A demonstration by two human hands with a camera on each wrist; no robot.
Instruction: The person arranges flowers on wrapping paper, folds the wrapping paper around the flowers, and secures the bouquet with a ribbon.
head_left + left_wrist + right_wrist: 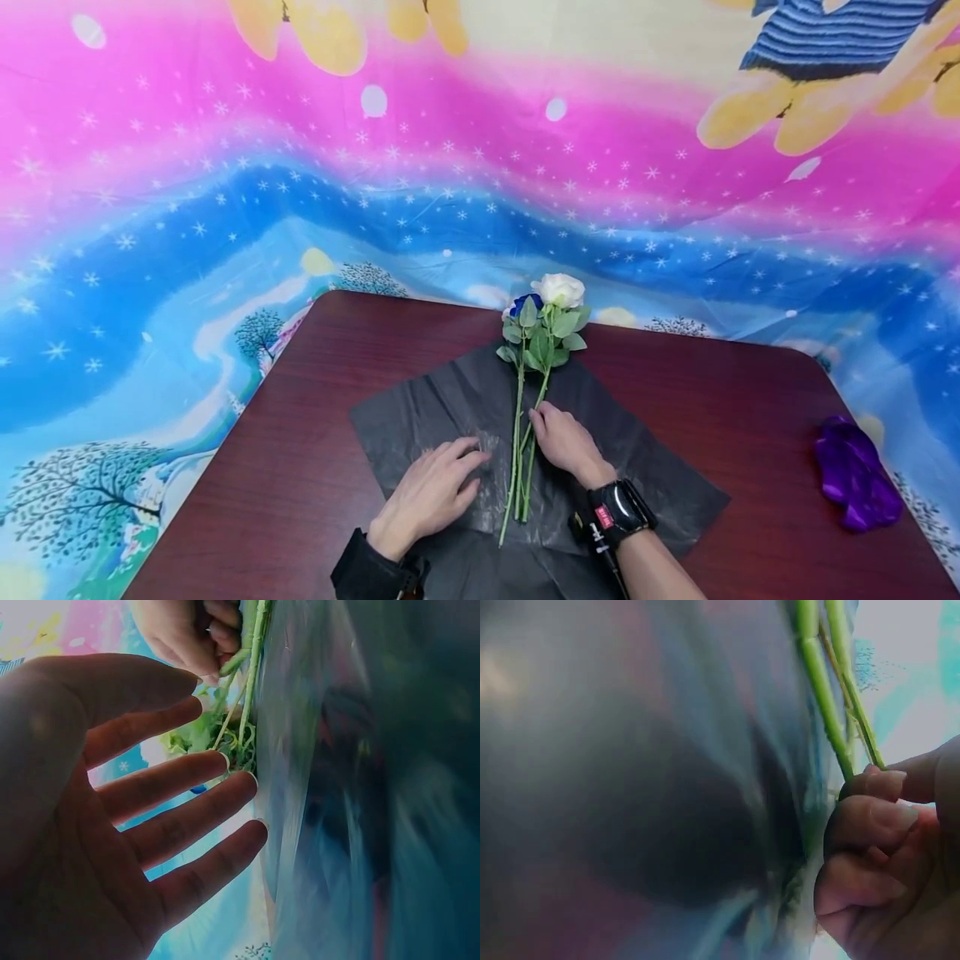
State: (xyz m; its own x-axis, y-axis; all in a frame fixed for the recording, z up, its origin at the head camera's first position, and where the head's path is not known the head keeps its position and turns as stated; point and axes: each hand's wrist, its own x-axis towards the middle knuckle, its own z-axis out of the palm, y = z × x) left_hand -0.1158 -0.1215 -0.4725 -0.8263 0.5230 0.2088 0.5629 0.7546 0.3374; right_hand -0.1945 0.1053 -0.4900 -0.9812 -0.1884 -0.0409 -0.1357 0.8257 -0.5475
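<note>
White (562, 290) and blue (526, 304) artificial-looking roses with green leaves lie on a dark sheet of wrapping paper (645, 458), their heads past its far corner. Their long green stems (517, 450) point toward me and cross. My right hand (567, 442) pinches a stem between thumb and curled fingers, as the right wrist view also shows with the stems (821, 690) close up. Left of the stems, my left hand (429, 492) hovers at or just over the paper, fingers spread and holding nothing. Whether its fingertips touch the paper I cannot tell.
A bunched purple shiny ribbon or cloth (857, 475) lies near the right edge of the dark red-brown table (270, 467). Behind the table hangs a colourful printed backdrop (450, 167). Both wrists wear black straps with devices.
</note>
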